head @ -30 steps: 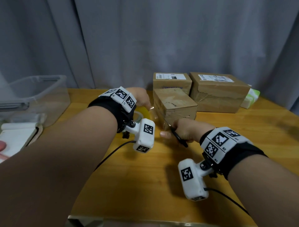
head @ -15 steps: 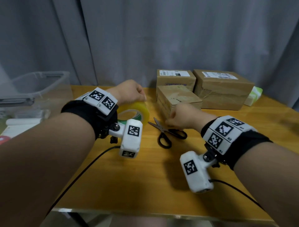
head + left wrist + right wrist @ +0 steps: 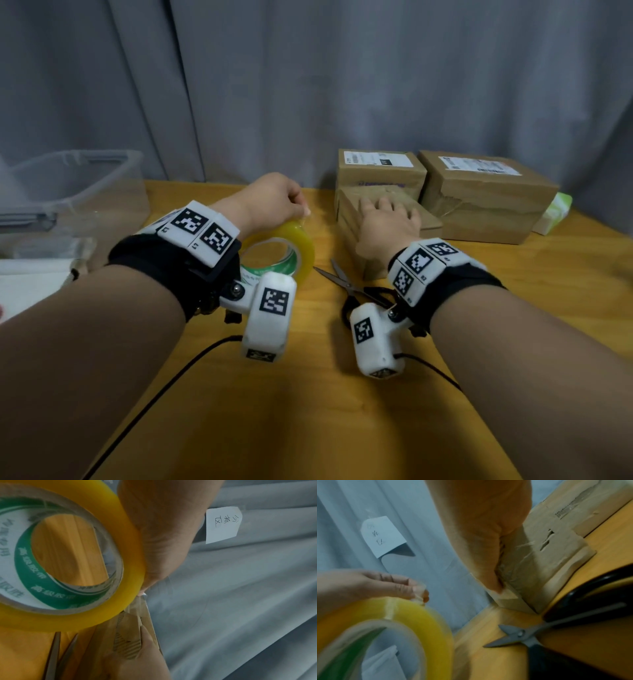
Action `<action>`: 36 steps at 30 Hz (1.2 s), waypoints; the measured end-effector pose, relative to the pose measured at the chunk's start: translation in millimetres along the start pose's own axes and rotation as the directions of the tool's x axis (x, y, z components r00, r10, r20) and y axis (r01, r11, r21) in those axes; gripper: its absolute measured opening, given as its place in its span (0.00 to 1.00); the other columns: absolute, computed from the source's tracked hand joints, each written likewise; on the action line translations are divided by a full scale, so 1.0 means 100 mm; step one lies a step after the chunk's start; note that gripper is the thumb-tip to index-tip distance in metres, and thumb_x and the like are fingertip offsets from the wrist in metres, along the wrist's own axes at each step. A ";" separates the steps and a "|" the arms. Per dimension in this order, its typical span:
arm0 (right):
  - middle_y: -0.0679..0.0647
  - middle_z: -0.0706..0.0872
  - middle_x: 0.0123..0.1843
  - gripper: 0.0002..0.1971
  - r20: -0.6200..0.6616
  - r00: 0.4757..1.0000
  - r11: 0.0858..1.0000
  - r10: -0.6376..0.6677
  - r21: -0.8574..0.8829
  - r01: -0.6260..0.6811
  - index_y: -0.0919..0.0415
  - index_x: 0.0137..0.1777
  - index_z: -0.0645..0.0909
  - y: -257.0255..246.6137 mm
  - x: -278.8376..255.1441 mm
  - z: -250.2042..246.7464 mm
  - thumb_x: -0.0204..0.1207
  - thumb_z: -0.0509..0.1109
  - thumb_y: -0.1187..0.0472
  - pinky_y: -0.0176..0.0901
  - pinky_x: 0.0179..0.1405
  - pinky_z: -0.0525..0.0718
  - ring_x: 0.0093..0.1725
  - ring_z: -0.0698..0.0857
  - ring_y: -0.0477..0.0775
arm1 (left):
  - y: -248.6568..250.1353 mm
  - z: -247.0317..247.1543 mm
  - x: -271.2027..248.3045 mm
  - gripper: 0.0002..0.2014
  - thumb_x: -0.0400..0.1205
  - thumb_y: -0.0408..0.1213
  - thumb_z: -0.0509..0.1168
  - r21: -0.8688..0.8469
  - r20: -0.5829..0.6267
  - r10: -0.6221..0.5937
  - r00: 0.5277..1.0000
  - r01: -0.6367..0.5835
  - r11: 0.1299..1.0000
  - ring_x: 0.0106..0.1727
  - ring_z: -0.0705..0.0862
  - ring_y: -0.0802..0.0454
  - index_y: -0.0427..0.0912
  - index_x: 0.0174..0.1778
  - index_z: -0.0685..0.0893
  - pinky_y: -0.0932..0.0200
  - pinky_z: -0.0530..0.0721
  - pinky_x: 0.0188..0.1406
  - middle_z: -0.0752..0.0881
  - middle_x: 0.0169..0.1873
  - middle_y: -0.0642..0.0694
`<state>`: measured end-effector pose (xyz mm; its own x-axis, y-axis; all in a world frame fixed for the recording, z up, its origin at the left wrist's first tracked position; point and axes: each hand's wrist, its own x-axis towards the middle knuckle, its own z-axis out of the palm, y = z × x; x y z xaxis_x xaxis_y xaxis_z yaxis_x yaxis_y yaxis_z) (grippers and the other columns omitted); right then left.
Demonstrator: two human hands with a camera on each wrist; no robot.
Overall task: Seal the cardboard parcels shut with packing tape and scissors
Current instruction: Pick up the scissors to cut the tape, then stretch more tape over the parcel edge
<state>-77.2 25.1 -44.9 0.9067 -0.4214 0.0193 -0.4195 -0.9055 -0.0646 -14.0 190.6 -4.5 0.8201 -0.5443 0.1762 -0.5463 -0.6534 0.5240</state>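
Left hand (image 3: 270, 202) pinching free tape end at yellow packing tape roll (image 3: 291, 245) on worktop (image 3: 308, 394); right hand (image 3: 387, 222) flat, fingers spread, on front cardboard parcel (image 3: 428, 219); scissors (image 3: 342, 279) between, unheld. Risks, judged: thin end slipping and re-sticking to roll, or folding onto itself. Parcel likely to slide if press eases.

tape (image 3: 287, 244): yellow roll, green inside, standing on edge
scissors (image 3: 346, 281): black handles, blades open, flat on table
boxes (image 3: 387, 219): three brown, close together
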 end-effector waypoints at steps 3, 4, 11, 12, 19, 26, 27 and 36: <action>0.57 0.65 0.81 0.37 0.046 0.999 0.999 -0.029 0.037 0.027 0.51 0.80 0.64 0.11 0.01 -0.19 0.76 0.60 0.32 0.66 0.77 0.55 0.81 0.57 0.65 | 0.05 0.04 0.00 0.06 0.80 0.39 0.69 0.016 0.006 0.012 1.000 -0.012 1.000 0.32 0.75 0.60 0.40 0.46 0.87 0.65 0.72 0.31 0.80 0.32 0.52; 0.56 0.71 0.78 0.34 0.022 0.999 0.995 -0.032 0.092 0.029 0.48 0.75 0.72 0.19 0.00 -0.24 0.77 0.54 0.29 0.66 0.75 0.56 0.80 0.59 0.64 | 0.06 0.05 -0.02 0.06 0.80 0.39 0.69 0.020 0.011 0.022 1.000 -0.022 1.000 0.32 0.76 0.59 0.40 0.46 0.87 0.63 0.73 0.31 0.80 0.32 0.52; 0.52 0.64 0.83 0.23 0.011 0.989 0.971 -0.148 0.193 0.143 0.44 0.80 0.65 0.66 0.05 -0.13 0.87 0.45 0.47 0.53 0.75 0.56 0.80 0.61 0.60 | 0.07 0.02 -0.10 0.05 0.81 0.40 0.68 0.038 -0.008 0.029 1.000 -0.029 0.999 0.32 0.76 0.58 0.44 0.43 0.85 0.61 0.72 0.30 0.80 0.30 0.55; 0.54 0.63 0.83 0.24 0.017 0.993 0.982 -0.119 0.148 0.115 0.42 0.81 0.63 0.65 0.03 -0.12 0.86 0.44 0.45 0.56 0.75 0.55 0.80 0.60 0.62 | 0.08 0.01 -0.11 0.05 0.81 0.40 0.67 0.044 -0.012 0.030 0.999 -0.030 0.999 0.30 0.74 0.60 0.44 0.44 0.85 0.62 0.70 0.28 0.79 0.29 0.55; 0.63 0.63 0.79 0.43 0.114 0.973 0.979 0.199 -0.068 -0.192 0.60 0.82 0.62 0.45 -0.14 -0.24 0.76 0.48 0.29 0.67 0.71 0.69 0.77 0.62 0.68 | 0.19 0.04 -0.13 0.05 0.82 0.39 0.66 0.081 0.008 0.105 0.994 -0.105 0.991 0.33 0.74 0.61 0.41 0.45 0.85 0.62 0.70 0.32 0.82 0.39 0.49; 0.58 0.82 0.32 0.23 -0.095 0.989 0.977 0.113 0.189 -0.093 0.64 0.36 0.75 0.42 -0.44 -0.40 0.85 0.55 0.48 0.43 0.30 0.78 0.30 0.81 0.56 | 0.26 0.09 -0.14 0.04 0.83 0.39 0.65 0.036 -0.012 0.120 0.993 -0.120 0.992 0.42 0.76 0.54 0.46 0.42 0.80 0.61 0.70 0.42 0.79 0.38 0.52; 0.57 0.84 0.36 0.22 -0.126 0.987 0.978 0.099 0.197 -0.073 0.63 0.36 0.76 0.41 -0.47 -0.39 0.84 0.57 0.47 0.44 0.33 0.80 0.33 0.81 0.56 | 0.27 0.10 -0.14 0.04 0.83 0.39 0.65 0.031 -0.015 0.128 0.992 -0.128 0.991 0.43 0.77 0.54 0.46 0.43 0.80 0.61 0.71 0.43 0.79 0.39 0.52; 0.56 0.83 0.39 0.13 -0.196 0.949 0.719 -0.249 0.619 0.316 0.70 0.46 0.85 -0.06 -0.38 -0.30 0.74 0.76 0.57 0.41 0.40 0.79 0.40 0.80 0.49 | 0.24 0.13 -0.14 0.05 0.80 0.39 0.68 -0.009 -0.046 0.166 0.985 -0.166 0.986 0.42 0.78 0.54 0.42 0.42 0.81 0.70 0.70 0.32 0.81 0.36 0.53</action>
<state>-110.9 45.0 -15.1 0.9556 -0.1844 0.2297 0.0128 -0.7530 -0.6578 -41.1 175.9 -5.7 0.7253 -0.6203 0.2986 -0.6735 -0.5494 0.4945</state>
